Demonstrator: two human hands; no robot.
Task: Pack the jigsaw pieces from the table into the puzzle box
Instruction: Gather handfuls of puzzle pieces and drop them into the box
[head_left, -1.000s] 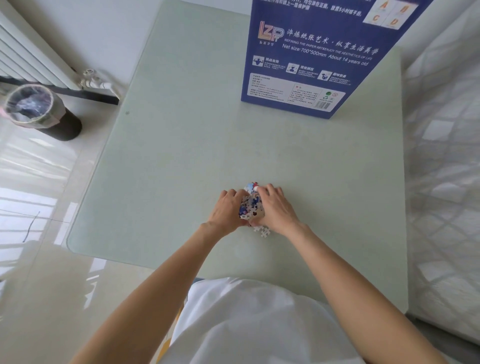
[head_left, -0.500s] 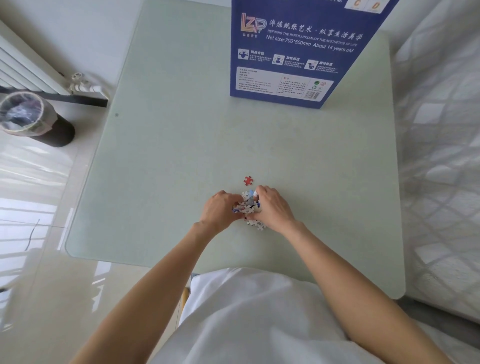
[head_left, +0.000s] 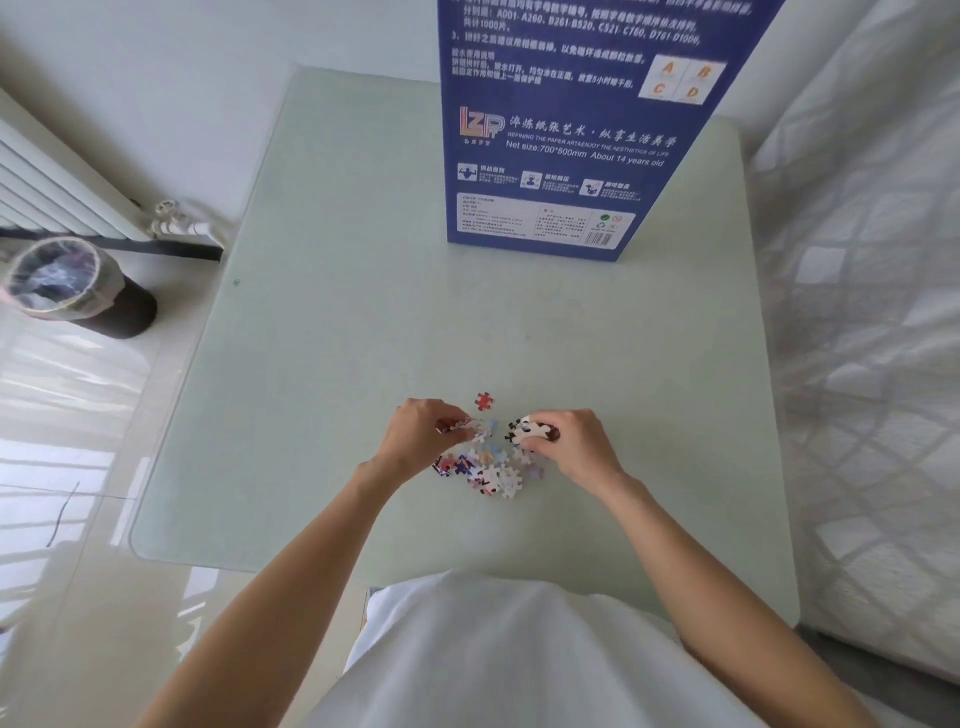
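Note:
A small heap of colourful jigsaw pieces (head_left: 485, 470) lies on the pale green table (head_left: 332, 374), near its front edge. A single red piece (head_left: 483, 401) sits just beyond the heap. My left hand (head_left: 421, 434) pinches a few pieces at the heap's left side. My right hand (head_left: 569, 441) grips a dark-and-white clump of pieces (head_left: 527, 430) at the right side. The blue puzzle box (head_left: 566, 135) stands upright at the table's far side, well beyond both hands.
A radiator (head_left: 47, 192) runs along the left wall, with a lined waste bin (head_left: 72, 286) on the floor below it. A white quilted bed (head_left: 872, 312) borders the table on the right. Glossy floor lies to the left.
My hands, pressed together on a gathered bunch of pieces, have pulled apart. The bunch has spread into a loose heap on the table, and a red piece lies free beyond it.

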